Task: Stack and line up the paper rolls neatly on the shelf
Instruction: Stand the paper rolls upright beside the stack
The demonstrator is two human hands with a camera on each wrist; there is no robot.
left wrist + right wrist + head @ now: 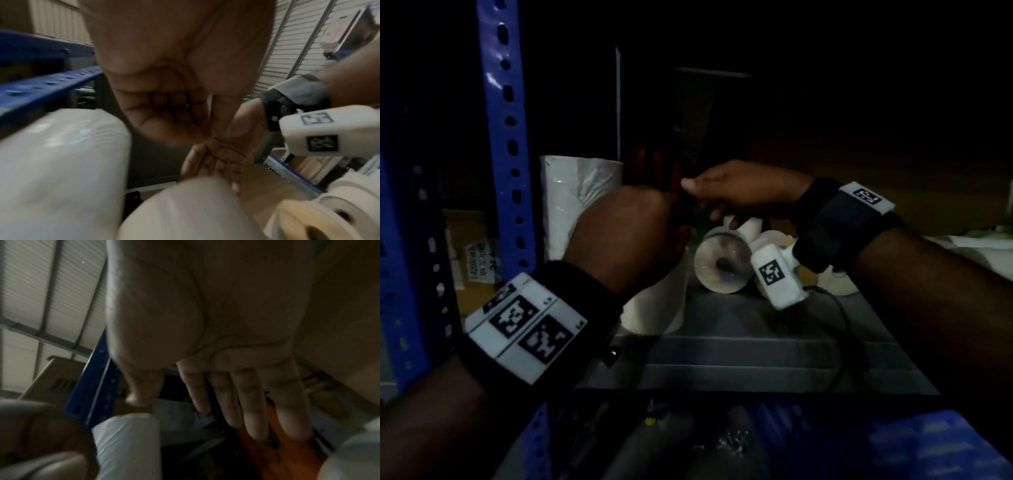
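A cream paper roll (654, 308) stands upright on the grey shelf (739, 346), under my left hand (630, 233). The left hand's fingers (164, 113) are curled into the palm and hold nothing. My right hand (722, 195) reaches leftward with straight fingers (236, 402). In the left wrist view its fingertips (232, 177) lie against the far end of the cream roll (185, 211). A tall plastic-wrapped roll (578, 205) stands behind. Small rolls (719, 267) lie on their sides beneath the right wrist.
A blue perforated post (506, 154) rises at the left, with a labelled cardboard box (472, 260) behind it. A black cable (842, 325) hangs from the right wrist over the shelf. An orange object (277, 459) lies at the back. A blue crate (928, 445) sits below.
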